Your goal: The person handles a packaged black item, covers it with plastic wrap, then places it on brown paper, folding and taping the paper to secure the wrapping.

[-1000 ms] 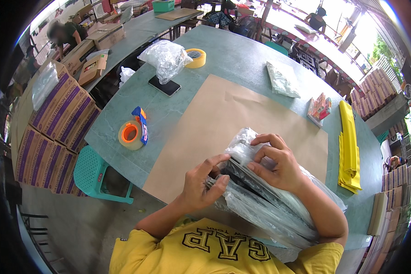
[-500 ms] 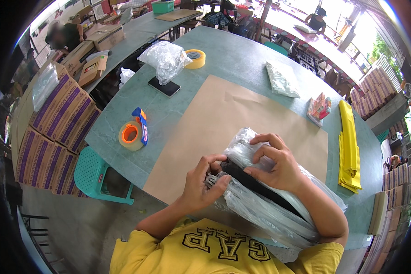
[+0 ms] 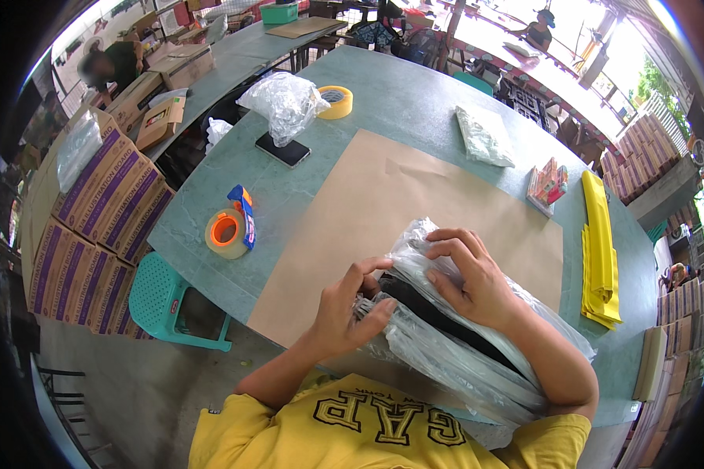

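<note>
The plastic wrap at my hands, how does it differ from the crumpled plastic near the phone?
The plastic wrap is spread out lengthwise; the crumpled plastic is bunched into a rounded clump. The plastic wrap lies around a long black object; no such object shows in the crumpled plastic. Your left hand and right hand touch the plastic wrap; neither touches the crumpled plastic. Both are wrinkled.

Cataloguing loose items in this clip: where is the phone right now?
In the head view, the dark phone lies left of the brown paper on the grey-green table, partly hidden by the crumpled clear plastic.
</note>
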Action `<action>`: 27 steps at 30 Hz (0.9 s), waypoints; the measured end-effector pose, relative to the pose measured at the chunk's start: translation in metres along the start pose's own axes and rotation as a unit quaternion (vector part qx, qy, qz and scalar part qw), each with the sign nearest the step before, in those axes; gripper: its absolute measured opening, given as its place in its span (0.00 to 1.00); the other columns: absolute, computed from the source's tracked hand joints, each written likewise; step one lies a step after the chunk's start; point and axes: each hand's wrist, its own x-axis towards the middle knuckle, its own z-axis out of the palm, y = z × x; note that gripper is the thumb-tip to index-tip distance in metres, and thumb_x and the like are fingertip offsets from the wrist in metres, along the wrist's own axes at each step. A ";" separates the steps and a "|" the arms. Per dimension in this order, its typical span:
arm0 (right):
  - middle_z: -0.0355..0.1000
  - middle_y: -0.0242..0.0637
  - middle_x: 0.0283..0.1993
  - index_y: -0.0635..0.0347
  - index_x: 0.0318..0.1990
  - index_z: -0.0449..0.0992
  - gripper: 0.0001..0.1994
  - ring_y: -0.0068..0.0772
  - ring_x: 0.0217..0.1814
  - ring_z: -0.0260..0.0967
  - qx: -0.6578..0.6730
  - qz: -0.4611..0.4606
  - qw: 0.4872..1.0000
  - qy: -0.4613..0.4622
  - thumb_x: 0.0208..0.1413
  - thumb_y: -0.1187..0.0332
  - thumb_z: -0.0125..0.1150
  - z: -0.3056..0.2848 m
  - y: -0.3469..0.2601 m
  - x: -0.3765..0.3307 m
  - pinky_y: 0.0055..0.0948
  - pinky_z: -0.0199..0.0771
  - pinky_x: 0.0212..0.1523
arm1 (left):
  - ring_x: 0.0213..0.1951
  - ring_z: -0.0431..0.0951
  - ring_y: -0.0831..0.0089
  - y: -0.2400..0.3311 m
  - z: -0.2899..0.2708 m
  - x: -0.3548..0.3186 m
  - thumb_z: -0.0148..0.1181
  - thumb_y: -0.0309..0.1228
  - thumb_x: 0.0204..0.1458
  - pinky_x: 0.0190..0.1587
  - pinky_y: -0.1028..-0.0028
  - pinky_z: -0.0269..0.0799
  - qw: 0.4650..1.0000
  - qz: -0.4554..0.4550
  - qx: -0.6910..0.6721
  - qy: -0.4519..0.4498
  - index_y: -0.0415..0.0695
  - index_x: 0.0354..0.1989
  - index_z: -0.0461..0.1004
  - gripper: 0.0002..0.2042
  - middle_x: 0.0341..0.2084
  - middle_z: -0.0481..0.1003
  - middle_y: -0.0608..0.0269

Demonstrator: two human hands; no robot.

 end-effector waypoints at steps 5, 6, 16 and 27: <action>0.64 0.43 0.49 0.58 0.42 0.67 0.11 0.47 0.53 0.61 0.005 -0.004 1.000 0.008 0.50 0.70 0.56 0.001 -0.002 0.001 0.39 0.61 0.54 | 0.23 0.66 0.82 -0.003 0.001 0.003 0.58 0.28 0.46 0.26 0.81 0.61 1.000 -0.008 -0.018 0.006 0.39 0.45 0.61 0.18 0.22 0.69 0.64; 0.64 0.43 0.49 0.58 0.42 0.67 0.11 0.47 0.52 0.61 0.003 -0.006 1.000 0.009 0.50 0.70 0.56 0.001 -0.001 0.001 0.39 0.61 0.54 | 0.23 0.66 0.82 -0.004 0.002 0.002 0.59 0.28 0.46 0.27 0.81 0.61 1.000 -0.005 -0.018 0.011 0.40 0.44 0.61 0.17 0.22 0.68 0.64; 0.65 0.43 0.49 0.59 0.41 0.68 0.11 0.48 0.52 0.61 0.002 -0.002 1.000 0.011 0.52 0.66 0.57 -0.003 -0.004 0.002 0.40 0.62 0.53 | 0.26 0.65 0.81 0.001 -0.006 0.000 0.65 0.31 0.43 0.28 0.79 0.62 0.984 0.099 0.137 0.058 0.41 0.34 0.62 0.17 0.26 0.67 0.63; 0.65 0.43 0.49 0.60 0.41 0.69 0.11 0.46 0.53 0.60 0.009 0.009 1.000 0.004 0.56 0.63 0.53 -0.001 0.000 0.001 0.40 0.61 0.53 | 0.21 0.65 0.83 -0.004 0.002 0.000 0.62 0.29 0.43 0.25 0.81 0.63 0.999 -0.024 -0.024 0.006 0.39 0.51 0.64 0.25 0.21 0.68 0.65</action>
